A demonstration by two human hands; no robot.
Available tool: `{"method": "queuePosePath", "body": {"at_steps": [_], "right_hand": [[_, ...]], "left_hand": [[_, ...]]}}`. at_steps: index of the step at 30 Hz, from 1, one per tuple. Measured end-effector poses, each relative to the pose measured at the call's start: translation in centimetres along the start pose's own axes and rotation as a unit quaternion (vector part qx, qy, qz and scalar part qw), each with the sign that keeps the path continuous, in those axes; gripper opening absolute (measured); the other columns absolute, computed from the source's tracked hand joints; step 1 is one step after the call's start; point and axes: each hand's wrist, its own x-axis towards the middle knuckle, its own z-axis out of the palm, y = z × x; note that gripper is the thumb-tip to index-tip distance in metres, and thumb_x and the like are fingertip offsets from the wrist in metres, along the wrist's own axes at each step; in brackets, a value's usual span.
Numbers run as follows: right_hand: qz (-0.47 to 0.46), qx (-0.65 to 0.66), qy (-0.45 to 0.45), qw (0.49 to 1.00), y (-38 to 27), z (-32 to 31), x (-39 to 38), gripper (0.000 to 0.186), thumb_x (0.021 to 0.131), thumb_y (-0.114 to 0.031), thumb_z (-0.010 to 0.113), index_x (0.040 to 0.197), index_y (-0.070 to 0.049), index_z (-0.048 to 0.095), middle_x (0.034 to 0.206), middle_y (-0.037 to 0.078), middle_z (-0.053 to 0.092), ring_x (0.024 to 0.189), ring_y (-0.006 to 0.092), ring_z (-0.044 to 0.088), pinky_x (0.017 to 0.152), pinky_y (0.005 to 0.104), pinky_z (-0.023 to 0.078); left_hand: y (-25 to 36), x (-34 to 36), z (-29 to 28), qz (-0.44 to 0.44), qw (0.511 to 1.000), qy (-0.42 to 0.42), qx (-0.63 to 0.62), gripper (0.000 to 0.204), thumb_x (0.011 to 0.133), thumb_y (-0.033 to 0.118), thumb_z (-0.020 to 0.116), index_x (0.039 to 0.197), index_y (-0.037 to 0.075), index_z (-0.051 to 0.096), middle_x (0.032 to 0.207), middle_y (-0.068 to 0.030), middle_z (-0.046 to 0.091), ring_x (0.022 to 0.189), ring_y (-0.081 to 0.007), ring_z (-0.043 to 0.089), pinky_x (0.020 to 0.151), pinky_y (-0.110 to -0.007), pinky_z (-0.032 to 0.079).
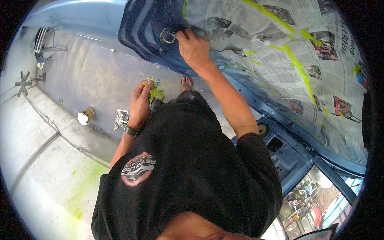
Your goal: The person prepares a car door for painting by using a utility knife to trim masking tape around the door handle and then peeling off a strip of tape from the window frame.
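Black shirt (192, 156) foremost, left hand (140, 101) pinching yellow tape (157, 94), right hand (195, 51) curled, grip unclear, near the blue panel (140, 30)'s edge: a sharp tug could tear the newspaper (264, 66).

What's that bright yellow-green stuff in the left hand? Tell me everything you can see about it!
The yellow-green clump looks like thin tape, crumpled into a ragged, creased bunch with uneven edges. It hangs beside the left hand, whose thumb and fingertips pinch its top. Whether it also brushes the dark trousers is hard to tell.
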Motion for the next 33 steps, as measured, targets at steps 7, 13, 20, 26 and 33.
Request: {"method": "queuePosePath", "body": {"at_steps": [7,13,20,26,33], "right_hand": [[0.078,0.016,0.011,0.997,1.0,-1.7,-0.2,0.012,0.084,-0.014,0.06,0.095,-0.014,0.064,0.085,0.012,0.064,0.07,0.0356,0.063,0.058,0.0454,0.051],[0.023,0.046,-0.006,0.999,1.1,-2.2,0.4,0.013,0.083,-0.014,0.06,0.095,-0.014,0.066,0.084,0.012,0.063,0.071,0.0354,0.063,0.059,0.0441,0.052],[0.046,0.128,0.018,0.99,0.9,-2.5,0.1,0.011,0.087,-0.016,0.062,0.096,-0.01,0.066,0.084,0.012,0.064,0.073,0.0352,0.063,0.061,0.043,0.051],[0.082,0.116,0.025,0.99,-0.4,-1.5,-1.0,0.01,0.087,-0.016,0.062,0.095,-0.011,0.064,0.081,0.012,0.063,0.066,0.0355,0.062,0.056,0.0435,0.05],[0.08,0.04,0.023,0.996,-1.7,-0.8,-1.2,0.007,0.083,-0.015,0.064,0.087,-0.013,0.059,0.073,0.012,0.06,0.062,0.0348,0.062,0.049,0.0447,0.049]], "left_hand": [[0.3,-0.4,-0.5,-0.001,0.999,0.05,0.007,0.027,0.096,0.032,0.059,0.109,0.009,0.063,0.094,0.0023,0.064,0.08,-0.0072,0.058,0.071,-0.023,0.045],[1.2,-1.1,0.2,0.003,0.998,0.069,0.011,0.024,0.097,0.029,0.057,0.104,0.007,0.063,0.089,0.0017,0.063,0.076,-0.0069,0.057,0.066,-0.023,0.044],[1.4,-1.3,0.2,0.01,0.996,0.083,0.005,0.022,0.098,0.025,0.056,0.098,0.004,0.062,0.081,0.0012,0.061,0.069,-0.0061,0.055,0.061,-0.021,0.043],[0.8,-1.1,-0.5,0.016,0.998,0.06,0.007,0.021,0.098,0.024,0.056,0.097,0.003,0.061,0.082,0.0001,0.061,0.071,-0.0066,0.056,0.063,-0.022,0.044],[0.3,-1.1,-0.5,0.018,0.998,0.064,-0.014,0.023,0.098,0.024,0.056,0.098,0.001,0.061,0.083,-0.0008,0.061,0.072,-0.0086,0.056,0.065,-0.023,0.045]]}}
